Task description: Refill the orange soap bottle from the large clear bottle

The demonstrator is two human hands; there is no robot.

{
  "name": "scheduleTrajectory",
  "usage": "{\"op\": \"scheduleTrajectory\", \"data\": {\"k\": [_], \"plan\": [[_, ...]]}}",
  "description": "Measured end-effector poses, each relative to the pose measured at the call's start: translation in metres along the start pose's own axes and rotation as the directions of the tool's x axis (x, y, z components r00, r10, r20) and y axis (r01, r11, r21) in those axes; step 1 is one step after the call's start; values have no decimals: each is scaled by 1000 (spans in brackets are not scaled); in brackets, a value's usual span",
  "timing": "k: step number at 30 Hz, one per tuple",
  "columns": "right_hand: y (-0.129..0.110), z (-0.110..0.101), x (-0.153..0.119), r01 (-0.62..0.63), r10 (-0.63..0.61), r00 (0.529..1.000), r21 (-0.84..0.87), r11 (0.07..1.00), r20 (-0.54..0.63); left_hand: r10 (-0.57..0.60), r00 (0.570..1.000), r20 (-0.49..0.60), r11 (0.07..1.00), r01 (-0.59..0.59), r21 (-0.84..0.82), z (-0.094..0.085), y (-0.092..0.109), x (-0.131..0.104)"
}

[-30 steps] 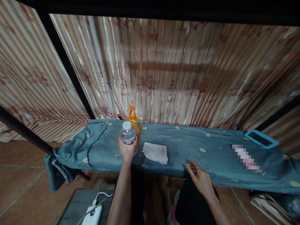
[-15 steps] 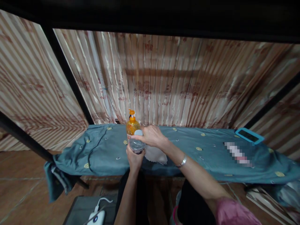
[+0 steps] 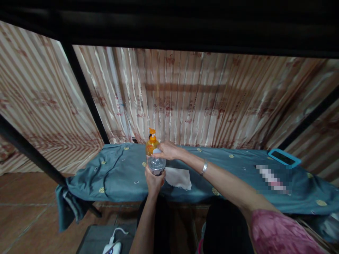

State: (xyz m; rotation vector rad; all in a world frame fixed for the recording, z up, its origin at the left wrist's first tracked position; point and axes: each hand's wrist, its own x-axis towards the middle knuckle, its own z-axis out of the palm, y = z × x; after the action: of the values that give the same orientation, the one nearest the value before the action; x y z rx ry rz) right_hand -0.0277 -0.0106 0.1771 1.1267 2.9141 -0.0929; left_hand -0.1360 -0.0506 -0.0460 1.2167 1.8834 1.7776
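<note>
A clear plastic bottle point(image 3: 156, 163) with a pale round lid point(image 3: 156, 151) stands tilted toward me in front of an orange pump bottle point(image 3: 152, 145). Wrapped around the clear bottle's lower part is my left hand point(image 3: 154, 180), fingers closed. At its top, my right hand point(image 3: 169, 151) has its fingers closed on the lid from the right side. A white cloth point(image 3: 178, 178) lies flat on the teal patterned sheet point(image 3: 212, 169), just right of my left hand.
A blue-framed tablet-like object point(image 3: 284, 157) and a blurred-out item point(image 3: 272, 179) lie at the right. Dark posts point(image 3: 84, 88) and an overhead beam point(image 3: 185, 31) frame the covered surface. A white charger-like device point(image 3: 112, 247) with a cable rests on a grey stool point(image 3: 91, 240).
The view has shifted slightly, so the scene sits lower and further right. My right forearm has swung a little and more of the white cloth shows. Both hands keep their hold.
</note>
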Motion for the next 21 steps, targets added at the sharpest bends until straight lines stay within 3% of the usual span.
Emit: {"op": "scheduleTrajectory", "data": {"k": [9,17,21], "plan": [[2,-25,6,172,-153,966,-77,982,208,0,1000,20,1000,0,-3,-1,6,0],[0,-20,5,176,-177,975,18,984,136,-9,1000,19,1000,9,6,-3,8,-1],[18,-10,-8,111,-109,994,214,971,-18,-10,1000,24,1000,10,1,-2,6,0]]}}
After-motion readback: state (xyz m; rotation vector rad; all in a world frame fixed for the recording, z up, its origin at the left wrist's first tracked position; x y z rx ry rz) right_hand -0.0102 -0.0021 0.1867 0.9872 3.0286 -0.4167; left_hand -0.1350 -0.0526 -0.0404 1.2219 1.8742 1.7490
